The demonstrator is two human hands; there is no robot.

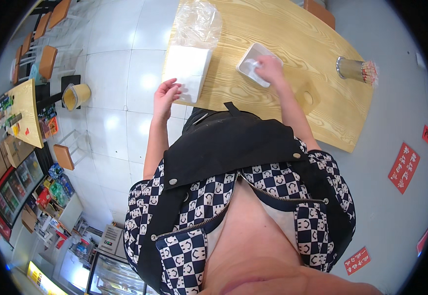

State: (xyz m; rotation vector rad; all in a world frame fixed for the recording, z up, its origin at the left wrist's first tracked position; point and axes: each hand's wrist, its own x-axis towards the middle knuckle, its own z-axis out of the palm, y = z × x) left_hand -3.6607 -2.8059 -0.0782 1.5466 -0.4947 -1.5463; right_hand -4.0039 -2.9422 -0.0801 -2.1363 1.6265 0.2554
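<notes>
A white, open rectangular box [248,51] sits on the wooden table in front of me. My right hand [270,70] reaches into it, its fingers closed on a crumpled white piece that looks like a paper napkin [251,64]; the fingertips are partly hidden. To the left, a stack of white paper napkins [189,64] lies along the table's left edge. A clear plastic bag [197,22] spreads out from the far end of the stack. Beside its near left corner is my left hand [166,97], fingers loosely bent and apart, holding nothing visible.
The light wooden table [297,34] has a metal cylinder holder [350,68] with wrapped sticks lying toward its right. A yellow bin [79,94] and several stools, such as one brown-seated stool [63,157], stand on the tiled floor at left. A grey wall [386,108] rises at right.
</notes>
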